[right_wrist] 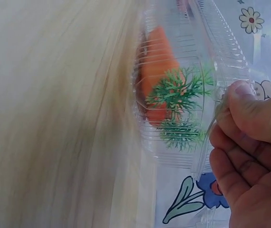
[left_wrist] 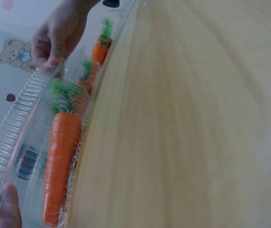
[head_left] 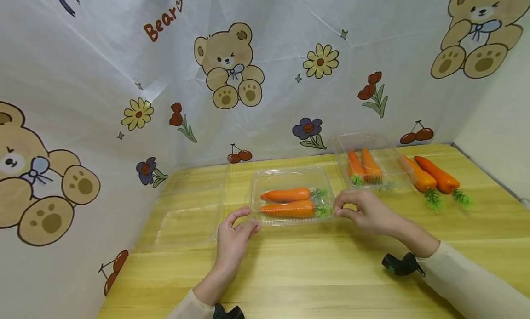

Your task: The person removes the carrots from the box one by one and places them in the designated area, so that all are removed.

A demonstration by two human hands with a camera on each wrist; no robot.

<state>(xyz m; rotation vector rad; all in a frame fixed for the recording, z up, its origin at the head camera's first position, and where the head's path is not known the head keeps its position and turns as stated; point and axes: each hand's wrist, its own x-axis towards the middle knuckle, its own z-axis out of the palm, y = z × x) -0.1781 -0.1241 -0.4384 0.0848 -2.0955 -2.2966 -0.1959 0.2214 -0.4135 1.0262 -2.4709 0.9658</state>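
A clear plastic box [head_left: 290, 221] with its lid down lies in the middle of the wooden table. Inside it are two orange carrots [head_left: 287, 209] side by side, their green tops [right_wrist: 178, 90] toward the right. My left hand [head_left: 234, 238] pinches the rim at the near left corner; the left wrist view shows the thumb [left_wrist: 8, 204] against the edge. At the right end, my right hand [head_left: 370, 212] grips the rim between thumb [right_wrist: 244, 97] and curled fingers.
On the left stands another clear container [head_left: 190, 208], seemingly opened out. Back right, a clear container [head_left: 364, 137] holds two carrots [head_left: 370, 163]. Two loose carrots [head_left: 436, 173] lie beside it. A bear-print sheet [head_left: 273, 80] hangs behind the table.
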